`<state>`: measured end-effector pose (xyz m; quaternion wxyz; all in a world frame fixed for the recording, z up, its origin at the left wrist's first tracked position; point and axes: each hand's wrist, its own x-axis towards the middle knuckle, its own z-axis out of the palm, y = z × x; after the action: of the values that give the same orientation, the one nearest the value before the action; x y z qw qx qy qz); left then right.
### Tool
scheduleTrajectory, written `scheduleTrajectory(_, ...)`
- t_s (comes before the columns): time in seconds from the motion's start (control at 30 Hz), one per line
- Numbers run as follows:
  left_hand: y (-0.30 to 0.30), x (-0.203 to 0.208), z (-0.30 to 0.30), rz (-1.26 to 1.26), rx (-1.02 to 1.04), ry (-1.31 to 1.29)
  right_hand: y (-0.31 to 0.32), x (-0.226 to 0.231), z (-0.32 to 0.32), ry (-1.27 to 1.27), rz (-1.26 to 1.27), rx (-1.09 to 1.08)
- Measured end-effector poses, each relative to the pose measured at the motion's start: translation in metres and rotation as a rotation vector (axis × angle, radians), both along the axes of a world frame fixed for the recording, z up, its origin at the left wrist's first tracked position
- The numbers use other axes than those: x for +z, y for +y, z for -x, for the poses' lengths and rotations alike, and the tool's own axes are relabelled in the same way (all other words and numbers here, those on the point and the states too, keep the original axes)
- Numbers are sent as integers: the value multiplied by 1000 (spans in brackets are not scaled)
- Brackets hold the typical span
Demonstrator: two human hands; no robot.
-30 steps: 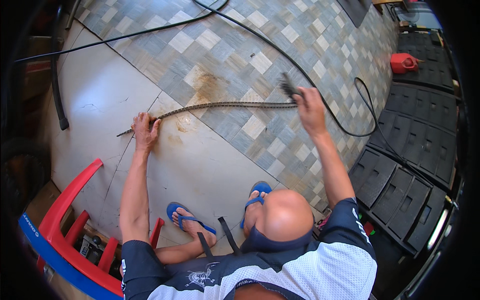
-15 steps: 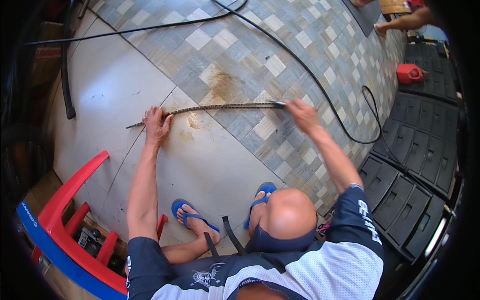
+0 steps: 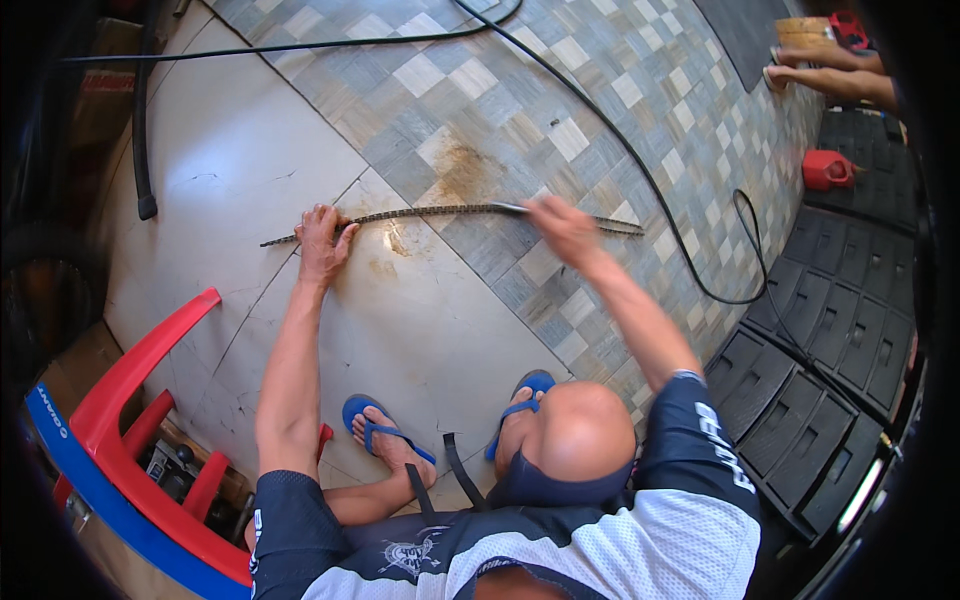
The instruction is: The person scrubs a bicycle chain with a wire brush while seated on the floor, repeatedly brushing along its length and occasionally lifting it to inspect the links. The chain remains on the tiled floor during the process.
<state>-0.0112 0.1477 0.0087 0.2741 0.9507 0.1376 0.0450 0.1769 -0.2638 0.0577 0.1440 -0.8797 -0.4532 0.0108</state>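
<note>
A long, dark bicycle chain (image 3: 425, 211) lies in a shallow curve across the floor. Near its left end, my left hand (image 3: 325, 245) presses down with fingers closed on it; the end sticks out to the left. My right hand (image 3: 566, 232), slightly blurred, grips a slim silver-tipped tool (image 3: 509, 207) whose kind I cannot make out. The tool's tip points left and lies along the chain. Beyond my right hand, the chain's other end (image 3: 620, 227) runs out over the patterned tiles.
A black hose (image 3: 610, 135) loops across the far floor to the right. Black drawer units (image 3: 800, 400) line the right side, with a red jug (image 3: 827, 170) behind. A red and blue stand (image 3: 130, 440) is at the left. Another person's legs (image 3: 835, 75) show far right.
My right hand has moved left along the chain with the tool, uncovering more of the chain's right end. My left hand stays on the chain. The view has shifted slightly.
</note>
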Motion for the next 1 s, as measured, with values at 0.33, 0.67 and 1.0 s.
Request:
scheduleTrajectory(0.33, -3, 4, -1, -18, 7, -12, 118, 12, 14, 41, -159, 145)
scheduleTrajectory(0.67, -4, 3, 0, -3, 10, -24, -142, 48, -41, -73, 298, -166)
scheduleTrajectory(1.0, -2, 2, -2, -15, 5, 16, 60, -19, 23, 77, 0, 50)
